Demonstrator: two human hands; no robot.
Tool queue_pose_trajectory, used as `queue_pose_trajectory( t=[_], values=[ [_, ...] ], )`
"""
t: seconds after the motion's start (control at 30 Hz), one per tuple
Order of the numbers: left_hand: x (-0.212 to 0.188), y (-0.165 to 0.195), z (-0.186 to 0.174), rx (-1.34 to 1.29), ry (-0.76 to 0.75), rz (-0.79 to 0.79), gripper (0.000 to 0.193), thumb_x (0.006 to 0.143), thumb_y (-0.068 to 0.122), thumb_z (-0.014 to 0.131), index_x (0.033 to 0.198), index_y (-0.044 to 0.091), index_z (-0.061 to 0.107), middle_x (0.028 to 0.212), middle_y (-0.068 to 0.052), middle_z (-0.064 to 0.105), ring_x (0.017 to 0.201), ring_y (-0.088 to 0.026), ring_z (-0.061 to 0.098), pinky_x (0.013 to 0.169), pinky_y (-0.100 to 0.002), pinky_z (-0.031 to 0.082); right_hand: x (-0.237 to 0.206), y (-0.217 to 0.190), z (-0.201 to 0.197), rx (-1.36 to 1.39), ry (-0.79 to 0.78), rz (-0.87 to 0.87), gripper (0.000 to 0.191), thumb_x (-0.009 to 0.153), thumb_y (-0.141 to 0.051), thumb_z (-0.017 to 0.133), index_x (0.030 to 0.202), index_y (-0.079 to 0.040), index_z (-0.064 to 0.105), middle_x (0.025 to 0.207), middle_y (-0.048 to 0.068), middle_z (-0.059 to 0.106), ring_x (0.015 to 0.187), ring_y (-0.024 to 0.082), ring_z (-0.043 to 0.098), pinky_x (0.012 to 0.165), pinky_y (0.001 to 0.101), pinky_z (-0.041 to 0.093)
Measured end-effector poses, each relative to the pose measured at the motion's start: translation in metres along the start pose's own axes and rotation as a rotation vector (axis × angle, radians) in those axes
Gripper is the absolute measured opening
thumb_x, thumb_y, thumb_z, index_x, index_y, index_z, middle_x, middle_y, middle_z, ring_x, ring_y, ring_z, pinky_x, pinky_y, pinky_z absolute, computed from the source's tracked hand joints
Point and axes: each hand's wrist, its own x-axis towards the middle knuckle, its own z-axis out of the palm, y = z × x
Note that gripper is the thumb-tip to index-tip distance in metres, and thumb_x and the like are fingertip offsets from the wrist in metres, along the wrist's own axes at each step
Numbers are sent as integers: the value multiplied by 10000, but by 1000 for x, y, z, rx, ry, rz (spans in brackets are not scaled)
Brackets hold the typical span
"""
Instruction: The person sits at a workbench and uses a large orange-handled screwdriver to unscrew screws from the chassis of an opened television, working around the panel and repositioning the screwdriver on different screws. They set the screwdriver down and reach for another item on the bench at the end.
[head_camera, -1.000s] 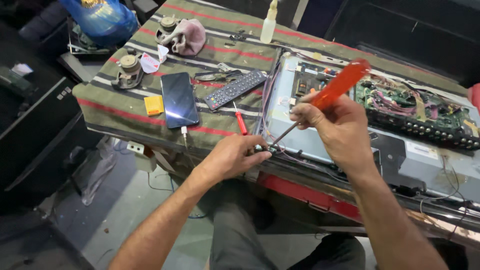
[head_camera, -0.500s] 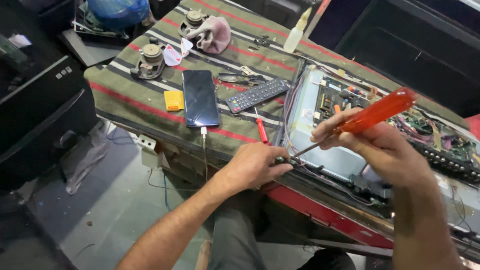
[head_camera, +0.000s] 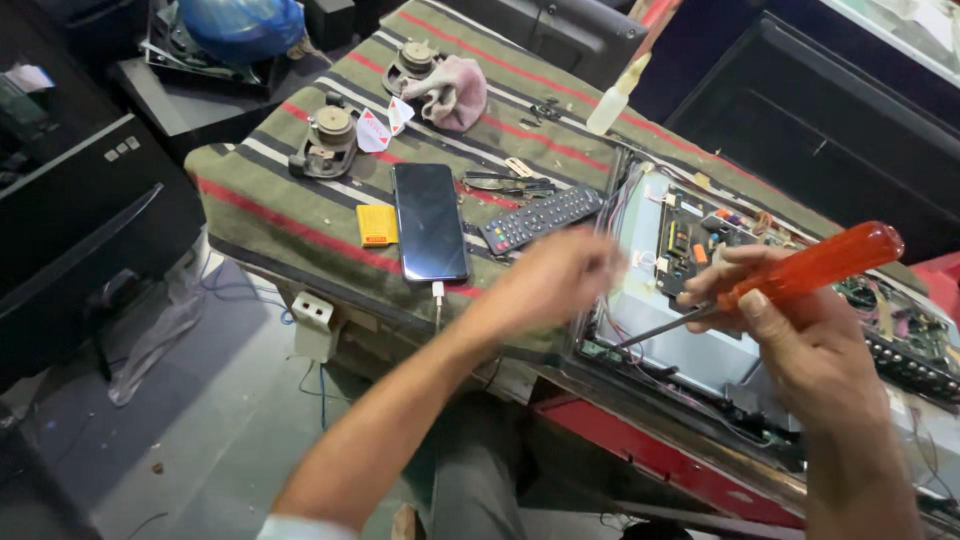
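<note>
Screwdriver (head_camera: 790, 275), orange-handled, lies slantwise at centre right of the frame, the right hand (head_camera: 800, 335) wrapped tight around its handle; the thin shaft runs down-left to the opened television chassis (head_camera: 680, 355), though the tip is too fine to make out where it lands. Going from the left: a dark monitor (head_camera: 90, 230) is cut off by the frame edge, then two small speaker parts (head_camera: 325, 140) and a pinkish rag (head_camera: 450, 90) sit on the striped cloth (head_camera: 270, 200). A phone (head_camera: 430, 222) lies screen-up beside a small yellow block (head_camera: 377, 225), with a black remote (head_camera: 540, 217) just right of it. The left hand (head_camera: 555, 280) is blurred at centre frame, so I cannot tell whether its fingers are apart or pinched. Half a second ago that hand lay lower, at the chassis edge by the shaft tip; it has since lifted towards the remote. Circuit boards (head_camera: 720, 235) are partly hidden behind the right hand.
</note>
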Motion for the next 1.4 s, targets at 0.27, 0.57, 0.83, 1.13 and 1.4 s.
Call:
queue_pose_trajectory(
  t=[0.27,0.57,0.83,1.13,1.4],
  values=[
    [179,-122,72,357,21,-85,204,771,68,638,945,-1,719,996,-267,713,1010,-442,683,892,-524,536,-4,11,-6,-54,-62,-39,260,1037,-81,532,1266,22,598,1180,195,726,1048,290,740,913,454,627],
    [202,-122,63,345,79,-265,244,766,104,696,955,-47,724,982,-302,710,976,-439,691,862,-498,554,-15,15,-14,-44,-61,-51,235,1038,-75,545,1234,28,623,1180,171,735,1060,248,729,942,403,611],
    [200,-79,49,71,-56,-630,200,857,17,590,828,-123,730,741,-244,767,525,-287,760,453,-387,626,-24,12,-13,-77,-81,-102,219,1048,-59,537,1215,34,644,1176,153,735,1056,213,714,956,375,595],
    [201,-125,72,374,207,-336,187,775,157,704,833,-8,771,857,-266,718,837,-439,715,765,-507,577,-32,9,-9,-42,-63,-98,217,1042,-60,543,1216,32,634,1180,144,731,1077,201,707,970,364,595],
    [154,-110,84,462,176,-181,118,741,49,662,807,-1,746,872,-282,705,902,-472,691,824,-552,553,-33,9,-10,-117,-52,-118,220,1044,-100,565,1198,26,657,1162,132,737,1049,200,709,941,361,600]
  ],
)
